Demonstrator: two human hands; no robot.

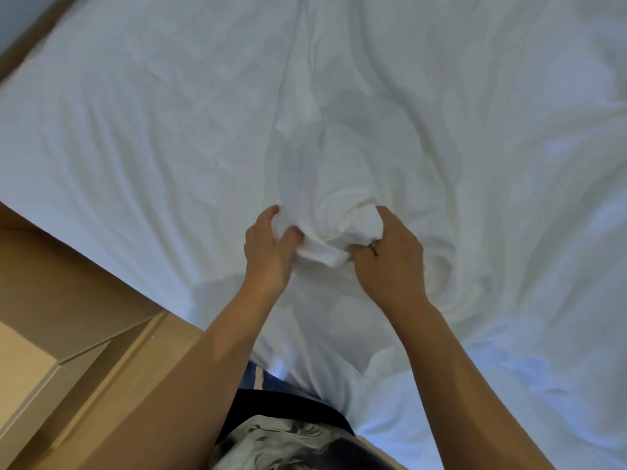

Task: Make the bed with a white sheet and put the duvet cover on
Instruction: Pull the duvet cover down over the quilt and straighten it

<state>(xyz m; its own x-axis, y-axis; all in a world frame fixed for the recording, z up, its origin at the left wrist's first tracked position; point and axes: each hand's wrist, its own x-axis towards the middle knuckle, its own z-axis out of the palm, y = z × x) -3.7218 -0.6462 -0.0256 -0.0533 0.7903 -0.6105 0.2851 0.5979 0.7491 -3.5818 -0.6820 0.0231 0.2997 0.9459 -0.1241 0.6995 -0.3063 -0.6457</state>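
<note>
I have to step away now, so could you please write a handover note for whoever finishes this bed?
Left hand: grips the bunched wad of white fabric from its left.
Right hand: grips the same wad from its right.
Wrinkled white cloth lies spread out, beside the light wooden frame.
Done: cloth is spread. Left: smooth creases; sheet or duvet cover, cannot tell.

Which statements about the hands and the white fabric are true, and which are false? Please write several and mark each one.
1. The left hand and the right hand both grip one bunch of the white fabric. True.
2. The white fabric lies perfectly smooth. False: it is wrinkled all over.
3. The wooden furniture is on the person's left side. True.
4. The right hand hangs free above the bed. False: its fingers are curled into the fabric.
</note>
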